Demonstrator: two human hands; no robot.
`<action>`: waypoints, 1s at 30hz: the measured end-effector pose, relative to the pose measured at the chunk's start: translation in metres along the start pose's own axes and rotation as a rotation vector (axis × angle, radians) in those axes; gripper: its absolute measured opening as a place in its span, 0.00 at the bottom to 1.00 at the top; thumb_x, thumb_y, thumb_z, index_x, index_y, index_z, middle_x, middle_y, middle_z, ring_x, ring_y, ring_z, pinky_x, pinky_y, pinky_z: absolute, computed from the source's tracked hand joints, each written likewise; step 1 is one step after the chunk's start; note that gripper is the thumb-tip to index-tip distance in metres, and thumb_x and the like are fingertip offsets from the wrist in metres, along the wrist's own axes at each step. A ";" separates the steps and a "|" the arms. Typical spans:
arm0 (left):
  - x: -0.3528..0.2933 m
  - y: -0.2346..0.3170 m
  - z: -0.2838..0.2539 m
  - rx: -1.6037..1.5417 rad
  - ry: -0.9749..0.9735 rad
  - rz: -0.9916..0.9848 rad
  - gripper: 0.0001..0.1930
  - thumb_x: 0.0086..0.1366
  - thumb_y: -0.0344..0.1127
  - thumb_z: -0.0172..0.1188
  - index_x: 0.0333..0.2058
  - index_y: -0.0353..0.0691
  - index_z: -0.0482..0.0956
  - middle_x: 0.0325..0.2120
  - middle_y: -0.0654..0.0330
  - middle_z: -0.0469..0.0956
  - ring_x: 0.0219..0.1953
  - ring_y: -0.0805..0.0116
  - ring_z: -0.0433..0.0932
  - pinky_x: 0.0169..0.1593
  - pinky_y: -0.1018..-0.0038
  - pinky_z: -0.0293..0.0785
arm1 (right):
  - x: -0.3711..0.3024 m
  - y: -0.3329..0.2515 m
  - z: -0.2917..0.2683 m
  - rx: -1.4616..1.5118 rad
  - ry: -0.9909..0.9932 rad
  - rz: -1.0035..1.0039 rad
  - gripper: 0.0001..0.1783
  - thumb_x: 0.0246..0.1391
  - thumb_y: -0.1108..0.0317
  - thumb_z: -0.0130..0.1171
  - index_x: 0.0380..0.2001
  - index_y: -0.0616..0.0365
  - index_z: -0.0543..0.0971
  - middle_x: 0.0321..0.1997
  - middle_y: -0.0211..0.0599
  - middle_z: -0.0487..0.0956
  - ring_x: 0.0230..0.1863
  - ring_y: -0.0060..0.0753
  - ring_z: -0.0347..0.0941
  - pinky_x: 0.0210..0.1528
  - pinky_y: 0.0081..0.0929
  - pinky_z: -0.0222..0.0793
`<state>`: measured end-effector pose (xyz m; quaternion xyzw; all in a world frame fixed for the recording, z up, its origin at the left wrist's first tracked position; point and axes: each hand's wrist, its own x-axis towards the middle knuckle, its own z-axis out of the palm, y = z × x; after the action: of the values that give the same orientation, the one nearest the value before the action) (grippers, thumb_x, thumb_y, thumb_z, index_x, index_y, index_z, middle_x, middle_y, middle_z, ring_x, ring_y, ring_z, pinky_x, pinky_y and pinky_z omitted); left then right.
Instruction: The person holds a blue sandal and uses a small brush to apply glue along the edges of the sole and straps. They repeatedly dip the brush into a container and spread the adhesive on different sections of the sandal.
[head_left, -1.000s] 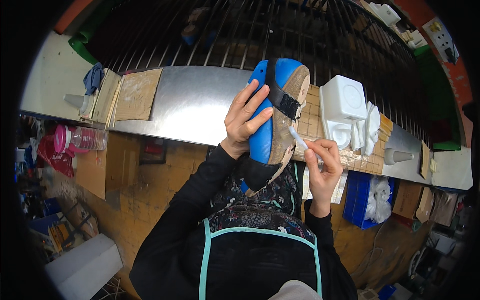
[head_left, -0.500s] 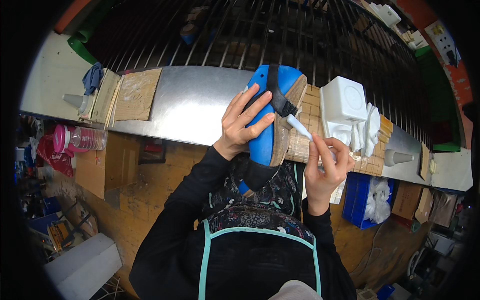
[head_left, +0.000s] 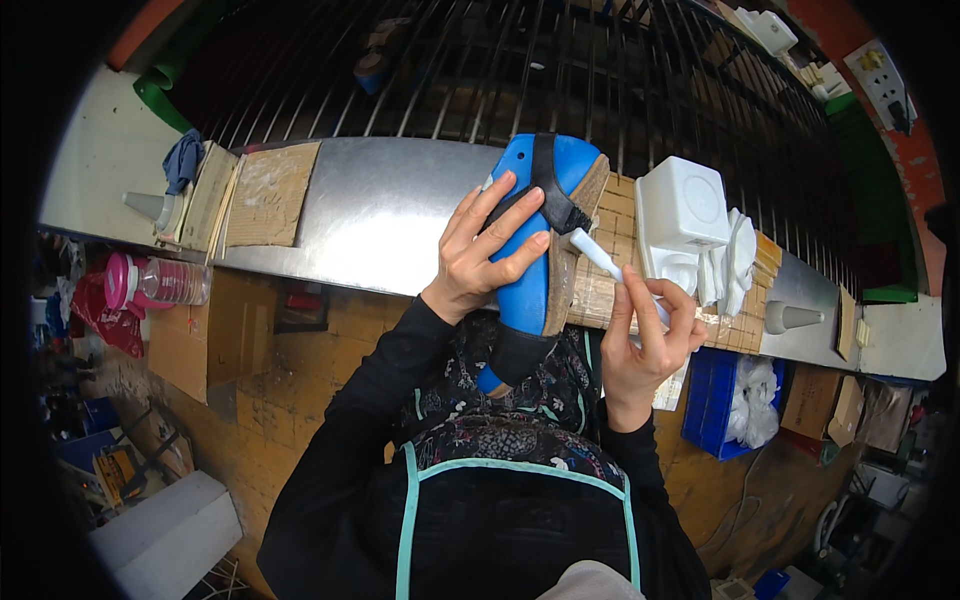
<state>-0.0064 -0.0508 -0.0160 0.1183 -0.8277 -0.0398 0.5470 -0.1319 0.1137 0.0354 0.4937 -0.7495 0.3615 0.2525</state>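
Observation:
A blue shoe last [head_left: 523,293] with black straps across it and a brown sole [head_left: 560,285] along its right side stands tilted over my lap at the bench edge. My left hand [head_left: 483,248] is closed over its left side, with the fingers pressed on the blue surface and the upper black strap [head_left: 541,180]. In my right hand [head_left: 648,345], a slim white-handled brush [head_left: 597,253] is pinched between thumb and fingers. Its far end meets the sole's edge beside the strap end; the dark tip there is hard to tell from the strap.
On the metal bench [head_left: 370,205], a white square container [head_left: 683,203] stands right of the last on brown board. Cardboard [head_left: 272,195] lies at left, and grey cones sit at both ends. Metal bars [head_left: 450,80] run beyond. Below are a blue crate [head_left: 715,415] and a carton [head_left: 210,335].
Both hands, the shoe last and the brush hold nearly the same pose. The brush end has shifted very slightly along the sole edge, and the whole view has moved a little.

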 end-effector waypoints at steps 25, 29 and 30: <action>0.009 0.002 0.002 -0.129 0.071 0.015 0.20 0.53 0.42 0.67 0.45 0.57 0.73 0.52 0.57 0.78 0.57 0.47 0.73 0.55 0.53 0.73 | 0.031 0.020 -0.013 0.288 -0.089 -0.054 0.14 0.44 0.71 0.70 0.37 0.49 0.86 0.35 0.27 0.77 0.33 0.25 0.68 0.43 0.26 0.51; 0.011 0.001 0.002 -0.123 0.077 0.025 0.20 0.53 0.42 0.67 0.45 0.56 0.74 0.52 0.57 0.77 0.57 0.47 0.73 0.55 0.52 0.72 | 0.034 0.022 -0.017 0.299 -0.164 -0.066 0.13 0.43 0.71 0.70 0.37 0.49 0.86 0.34 0.27 0.78 0.33 0.24 0.68 0.42 0.27 0.51; 0.011 0.001 0.002 -0.127 0.079 0.023 0.20 0.54 0.42 0.67 0.45 0.56 0.74 0.52 0.57 0.77 0.57 0.47 0.73 0.55 0.52 0.72 | 0.035 0.022 -0.018 0.302 -0.178 -0.065 0.13 0.43 0.71 0.70 0.37 0.49 0.86 0.34 0.26 0.77 0.33 0.24 0.68 0.42 0.27 0.51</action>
<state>-0.0125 -0.0530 -0.0067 0.0750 -0.8026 -0.0812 0.5862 -0.1656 0.1138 0.0654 0.5801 -0.6897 0.4165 0.1200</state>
